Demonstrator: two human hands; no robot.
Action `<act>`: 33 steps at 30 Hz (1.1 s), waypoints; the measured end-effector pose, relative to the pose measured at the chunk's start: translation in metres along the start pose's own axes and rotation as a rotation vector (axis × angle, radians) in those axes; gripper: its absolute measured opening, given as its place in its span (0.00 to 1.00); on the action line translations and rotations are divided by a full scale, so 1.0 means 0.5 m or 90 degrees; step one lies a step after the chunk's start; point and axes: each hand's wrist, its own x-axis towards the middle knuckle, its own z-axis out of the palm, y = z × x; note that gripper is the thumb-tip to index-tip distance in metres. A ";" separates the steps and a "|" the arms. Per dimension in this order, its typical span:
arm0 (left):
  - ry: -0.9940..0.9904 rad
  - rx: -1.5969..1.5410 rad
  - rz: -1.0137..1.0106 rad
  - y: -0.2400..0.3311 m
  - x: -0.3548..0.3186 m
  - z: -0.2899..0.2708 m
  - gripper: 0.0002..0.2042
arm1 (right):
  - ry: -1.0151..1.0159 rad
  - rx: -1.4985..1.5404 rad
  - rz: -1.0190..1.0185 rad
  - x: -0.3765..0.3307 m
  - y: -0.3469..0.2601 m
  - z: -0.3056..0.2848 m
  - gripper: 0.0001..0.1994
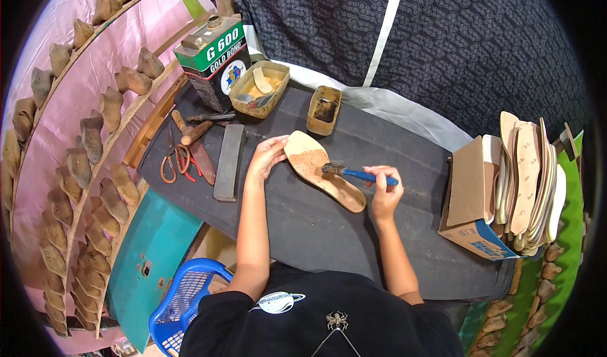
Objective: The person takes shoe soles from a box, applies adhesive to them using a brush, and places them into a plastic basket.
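Held nearest the camera, close to the middle of the dark surface [329, 230], is a tan insole [322, 167] — flat, foot-shaped, lying at a slant with its broad toe end toward the far left and its heel toward the near right. It is steadied at the toe end by the left hand [267, 156], whose fingers are spread and only lightly curled, pressing on the rim rather than closing around anything. The right hand [384, 189] is closed around the blue handle of a small brush [354, 173], the dark bristles resting on the middle of the insole.

The insole is judged to be light, thin and fairly stiff, though likely to flex if lifted by one end; where the brush has wetted it, it may be tacky, so the dry edges are judged the safest places to take hold.

Toward the far edge of the surface stand a shallow tray of yellowish glue [260, 86], a small rusty tin [324, 109] and a large metal can [214, 60]. Scissors [176, 162] and a flat grey stone [228, 162] lie at the left edge — at the right edge a cardboard box [473, 205] is packed with upright insoles [528, 180].
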 end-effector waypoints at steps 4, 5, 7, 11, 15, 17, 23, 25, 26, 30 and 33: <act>0.032 0.018 0.003 -0.003 -0.003 -0.001 0.13 | -0.036 -0.060 -0.071 -0.030 -0.002 0.009 0.05; 0.027 0.016 0.009 -0.003 -0.005 0.002 0.13 | -0.053 -0.085 -0.064 -0.037 -0.004 0.010 0.04; 0.026 0.010 0.006 -0.005 -0.005 0.001 0.13 | -0.074 -0.123 -0.087 -0.045 0.003 0.014 0.04; 0.022 -0.016 0.008 -0.014 0.003 -0.007 0.12 | -0.131 -0.199 -0.138 -0.050 -0.003 0.024 0.02; 0.044 0.021 0.000 -0.012 0.006 -0.001 0.12 | -0.173 -0.225 -0.187 -0.048 -0.014 -0.001 0.03; 0.077 0.106 -0.014 -0.007 0.007 0.004 0.12 | -0.162 -0.222 -0.194 -0.047 -0.018 -0.020 0.03; 0.070 0.126 -0.003 -0.010 0.012 0.010 0.12 | -0.136 -0.201 -0.193 -0.049 -0.016 -0.021 0.02; 0.070 0.130 -0.004 -0.010 0.011 0.011 0.12 | -0.181 -0.204 -0.156 -0.052 -0.020 -0.007 0.04; 0.072 0.129 -0.002 -0.010 0.010 0.012 0.12 | -0.198 -0.208 -0.145 -0.053 -0.020 -0.001 0.05; 0.078 0.142 -0.002 -0.010 0.008 0.011 0.12 | -0.235 -0.225 -0.164 -0.052 -0.019 -0.002 0.06; 0.067 0.131 0.006 -0.011 0.009 0.008 0.12 | -0.172 -0.204 -0.238 -0.054 -0.016 -0.020 0.02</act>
